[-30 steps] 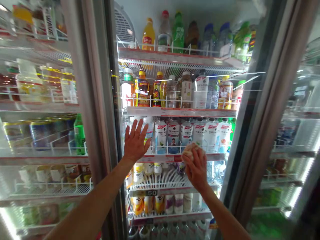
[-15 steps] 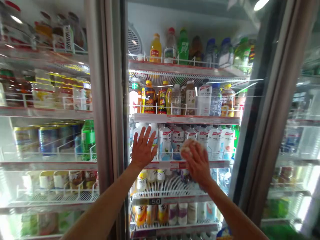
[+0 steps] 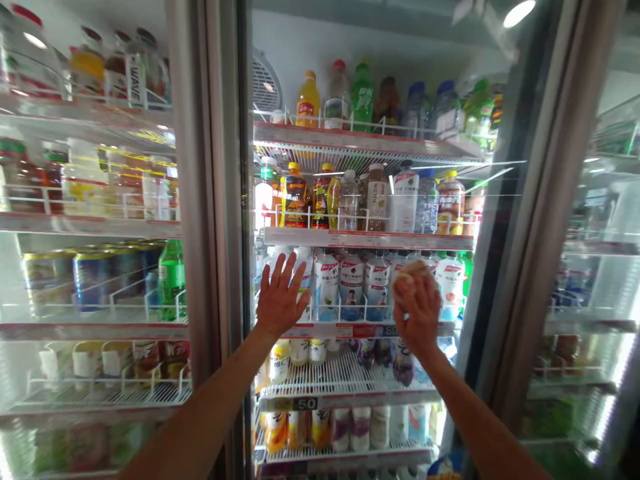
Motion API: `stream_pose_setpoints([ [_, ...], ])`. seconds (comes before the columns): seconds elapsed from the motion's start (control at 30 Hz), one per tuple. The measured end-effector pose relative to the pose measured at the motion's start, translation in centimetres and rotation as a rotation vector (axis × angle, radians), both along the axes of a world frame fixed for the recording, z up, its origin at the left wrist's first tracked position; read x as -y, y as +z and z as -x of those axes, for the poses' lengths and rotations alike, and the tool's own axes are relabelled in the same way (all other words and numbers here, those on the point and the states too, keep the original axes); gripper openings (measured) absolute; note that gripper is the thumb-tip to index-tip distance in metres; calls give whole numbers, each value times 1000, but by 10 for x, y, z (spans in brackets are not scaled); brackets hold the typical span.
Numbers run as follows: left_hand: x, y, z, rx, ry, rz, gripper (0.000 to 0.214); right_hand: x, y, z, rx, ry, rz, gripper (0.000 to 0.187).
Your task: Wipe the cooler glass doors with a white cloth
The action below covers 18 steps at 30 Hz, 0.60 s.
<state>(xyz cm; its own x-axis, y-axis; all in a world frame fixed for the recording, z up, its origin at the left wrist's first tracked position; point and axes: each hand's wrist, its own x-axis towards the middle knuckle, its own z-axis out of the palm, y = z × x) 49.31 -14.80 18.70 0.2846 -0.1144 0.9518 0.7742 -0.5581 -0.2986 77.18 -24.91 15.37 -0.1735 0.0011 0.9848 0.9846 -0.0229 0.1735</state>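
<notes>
The right hand [image 3: 423, 313] is raised at a clear glass door [image 3: 350, 30], its grip closed around a pale beige, crumpled, soft cloth [image 3: 406, 280]. The cloth is bunched up, so its long axis cannot be told; the part that shows bulges toward the upper left past the fingers, while the forearm slants down to the lower right. In this view the cloth lies in the right half of the door, nearer its right edge than its left, just above the front edge of the third shelf down [image 3: 345, 331]. Whether it touches the glass cannot be told.

The left hand [image 3: 281, 297] is near the door's left edge, beside an upright, brushed grey metal frame [image 3: 191, 200]. Its grip is unclenched and flat, with straight fingers fanned upward and the thumb angled to the upper right.

Behind the glass, between the hands, stand upright clear plastic bottles with white labels [image 3: 351, 287], their long axes vertical and their caps up. Dark purple plastic bottles [image 3: 403, 367] stand on the next shelf down, below the right hand; a black-and-white price tag [image 3: 305, 403] sits along that shelf's front edge, toward its left corner.
</notes>
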Motion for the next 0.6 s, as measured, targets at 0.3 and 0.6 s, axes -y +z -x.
stream_pose_setpoints([
  [0.3, -1, 0, -1, 3, 26, -13, 62, -7, 6, 20, 48, 26, 38, 57],
  [0.6, -1, 0, -1, 9, 23, -23, 62, -4, 41, -54, -279, -12, -293, 59],
])
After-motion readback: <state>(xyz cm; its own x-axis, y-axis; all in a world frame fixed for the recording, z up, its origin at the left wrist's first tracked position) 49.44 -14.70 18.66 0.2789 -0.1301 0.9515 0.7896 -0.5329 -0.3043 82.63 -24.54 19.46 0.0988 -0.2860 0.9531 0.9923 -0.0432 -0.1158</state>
